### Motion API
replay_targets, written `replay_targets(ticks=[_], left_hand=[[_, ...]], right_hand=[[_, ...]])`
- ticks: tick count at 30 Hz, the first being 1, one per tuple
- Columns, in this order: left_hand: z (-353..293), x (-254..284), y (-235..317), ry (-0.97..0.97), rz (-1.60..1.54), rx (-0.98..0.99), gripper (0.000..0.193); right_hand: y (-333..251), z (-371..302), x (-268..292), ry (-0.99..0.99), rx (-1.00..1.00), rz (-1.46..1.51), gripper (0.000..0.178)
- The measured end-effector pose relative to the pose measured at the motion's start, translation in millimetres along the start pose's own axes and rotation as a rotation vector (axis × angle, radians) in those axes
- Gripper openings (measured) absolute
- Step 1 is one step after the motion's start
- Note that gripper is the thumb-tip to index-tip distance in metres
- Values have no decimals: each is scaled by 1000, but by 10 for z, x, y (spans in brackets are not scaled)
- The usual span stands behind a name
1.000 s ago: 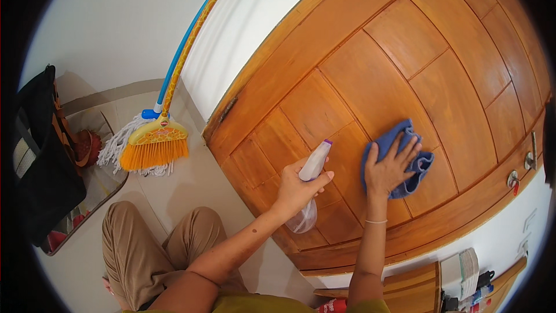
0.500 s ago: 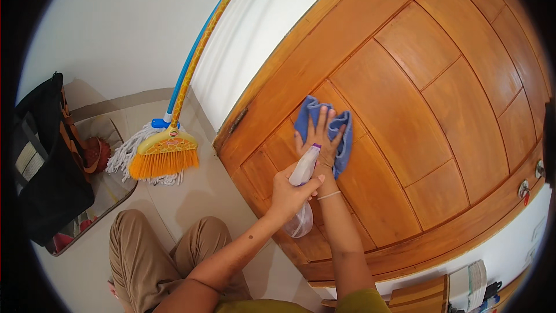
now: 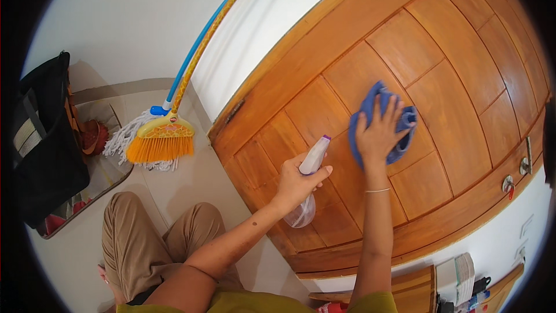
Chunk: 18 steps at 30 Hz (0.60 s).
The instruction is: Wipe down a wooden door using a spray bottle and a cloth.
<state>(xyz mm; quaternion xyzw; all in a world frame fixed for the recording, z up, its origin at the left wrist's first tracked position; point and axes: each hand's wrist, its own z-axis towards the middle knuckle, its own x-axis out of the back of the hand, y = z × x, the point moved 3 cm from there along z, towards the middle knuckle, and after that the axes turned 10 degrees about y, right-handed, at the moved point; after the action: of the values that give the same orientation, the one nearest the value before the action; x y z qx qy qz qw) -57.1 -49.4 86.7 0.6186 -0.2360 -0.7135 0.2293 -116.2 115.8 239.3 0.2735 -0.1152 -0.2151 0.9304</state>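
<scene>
My left hand (image 3: 293, 184) is wrapped round the neck of a spray bottle (image 3: 300, 214). The bottle has a clear body and a white trigger head with a purple tip, held in front of the wooden door (image 3: 324, 104). With fingers spread, my right hand (image 3: 379, 136) lies flat on a blue cloth (image 3: 370, 97) and presses it against the door panels. The cloth is bunched and folded beyond the fingers. Part of it is hidden under my palm.
A yellow broom (image 3: 165, 139) and a white string mop (image 3: 124, 138) lean on the wall at the left. Nearby a black bag (image 3: 58, 168) stands on a mat (image 3: 119, 165). Door handles (image 3: 508, 184) sit at the right; a wooden shelf (image 3: 414, 290) is below.
My right hand has slid the blue cloth rightward across the door. My left hand still grips the spray bottle and has shifted only slightly. The whole view has moved a little.
</scene>
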Motion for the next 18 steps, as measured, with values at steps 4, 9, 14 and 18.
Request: replay_targets(ticks=[4,9,14,18], left_hand=[[48,10,-91,3,-2,12,34],[197,94,-181,52,-6,1,35],[338,276,-285,58,21,5,39],[418,395,-324,61,101,8,42]], right_hand=[[214,196,-62,19,-200,-31,59],[-421,-11,-270,-29,-100,-33,62],[-1169,-499,-580,-178,4,152,63],[-1624,-941,-786,-263,149,229,64]])
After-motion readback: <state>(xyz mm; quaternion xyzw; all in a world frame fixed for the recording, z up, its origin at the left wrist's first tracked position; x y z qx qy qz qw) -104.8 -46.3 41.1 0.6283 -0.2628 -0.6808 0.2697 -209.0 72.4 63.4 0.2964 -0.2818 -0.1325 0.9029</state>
